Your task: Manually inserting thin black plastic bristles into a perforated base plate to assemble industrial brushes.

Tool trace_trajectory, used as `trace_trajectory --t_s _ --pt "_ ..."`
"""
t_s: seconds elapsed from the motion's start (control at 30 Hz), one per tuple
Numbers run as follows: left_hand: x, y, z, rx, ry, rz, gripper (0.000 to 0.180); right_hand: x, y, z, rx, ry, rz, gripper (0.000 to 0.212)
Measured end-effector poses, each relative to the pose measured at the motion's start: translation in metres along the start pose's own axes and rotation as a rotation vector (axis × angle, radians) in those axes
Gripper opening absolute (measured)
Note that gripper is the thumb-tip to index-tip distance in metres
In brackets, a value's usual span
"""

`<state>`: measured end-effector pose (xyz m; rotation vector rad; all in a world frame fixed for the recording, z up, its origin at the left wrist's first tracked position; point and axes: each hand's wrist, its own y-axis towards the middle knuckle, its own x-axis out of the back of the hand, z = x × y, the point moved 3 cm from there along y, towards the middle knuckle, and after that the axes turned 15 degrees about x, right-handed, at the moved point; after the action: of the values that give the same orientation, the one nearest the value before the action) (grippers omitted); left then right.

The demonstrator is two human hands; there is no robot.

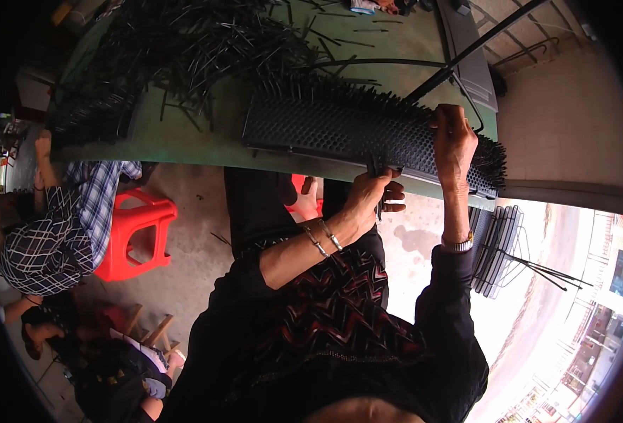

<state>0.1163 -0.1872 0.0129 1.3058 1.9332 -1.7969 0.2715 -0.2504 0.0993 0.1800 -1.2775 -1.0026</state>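
A long black tray [325,134], its face full of small round holes, lies along the near edge of the green table. Thin black sticks [368,95] stand in rows along its far side and its right end. My left hand [368,201] is closed around a small bunch of black sticks [375,166], whose ends stick up by the tray's near rim. Over the right part of the tray, my right hand [455,144] is closed with its fingertips pinched down among the holes. Whatever sits between those fingertips is too small to make out.
Loose black sticks [192,49] heap over the far left of the green table [192,144]. A dark metal bar [473,49] slants over the tray's far side. Left of me stand a red stool [139,233] and people at work. Bundled dark trays [498,247] lean at the lower right.
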Motion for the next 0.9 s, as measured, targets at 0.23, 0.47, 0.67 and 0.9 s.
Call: trace_trajectory --t_s 0.23,0.47,0.67,0.9 --pt "-0.003 -0.007 -0.003 0.02 0.069 0.037 0.025 -0.003 0.004 -0.008 0.024 0.086 0.048 0.009" --pt "0.005 -0.002 -0.001 0.018 0.029 -0.05 0.026 0.005 0.012 -0.004 0.026 0.136 0.149 0.009" --pt "0.004 -0.001 0.002 0.014 0.056 -0.011 0.029 0.004 0.015 -0.003 0.042 0.184 0.148 0.01" --pt "0.008 0.0 0.001 0.006 0.05 0.079 0.03 0.008 0.016 0.002 0.109 0.179 0.206 0.012"
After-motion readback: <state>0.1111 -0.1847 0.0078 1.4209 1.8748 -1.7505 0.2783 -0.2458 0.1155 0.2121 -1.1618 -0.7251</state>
